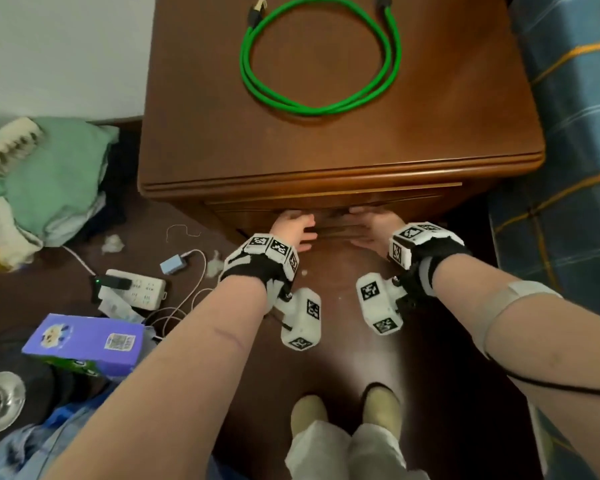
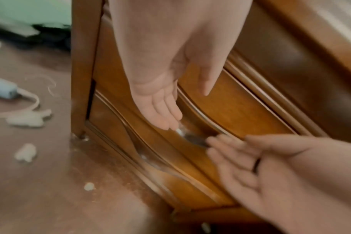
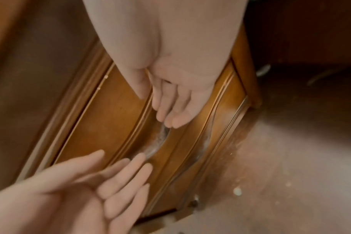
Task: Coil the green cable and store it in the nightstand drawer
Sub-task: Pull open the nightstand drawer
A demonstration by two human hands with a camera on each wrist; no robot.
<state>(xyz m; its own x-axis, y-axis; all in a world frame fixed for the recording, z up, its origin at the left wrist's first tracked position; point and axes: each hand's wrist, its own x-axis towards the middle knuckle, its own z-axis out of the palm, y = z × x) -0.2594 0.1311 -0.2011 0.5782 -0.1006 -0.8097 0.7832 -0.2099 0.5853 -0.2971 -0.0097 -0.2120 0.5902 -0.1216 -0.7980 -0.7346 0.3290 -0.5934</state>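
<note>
The green cable (image 1: 321, 60) lies coiled in a loop on top of the wooden nightstand (image 1: 201, 133), its plugs at the far side. Below the top, both hands are at the drawer fronts. My left hand (image 1: 293, 226) is flat with straight fingers (image 2: 166, 110) whose tips reach the curved handle recess (image 2: 192, 139) of the upper drawer (image 2: 230, 110). My right hand (image 1: 374, 225) is also open, palm turned up, its fingers (image 3: 170, 109) pointing into the same recess (image 3: 160, 140). Neither hand holds anything. The drawers look closed.
A bed with a blue plaid cover (image 1: 568, 133) stands right of the nightstand. On the floor to the left lie a power strip (image 1: 136, 287), a charger with white cord (image 1: 174, 263), a purple box (image 1: 87, 344) and green bedding (image 1: 49, 178). My slippered feet (image 1: 343, 410) stand below.
</note>
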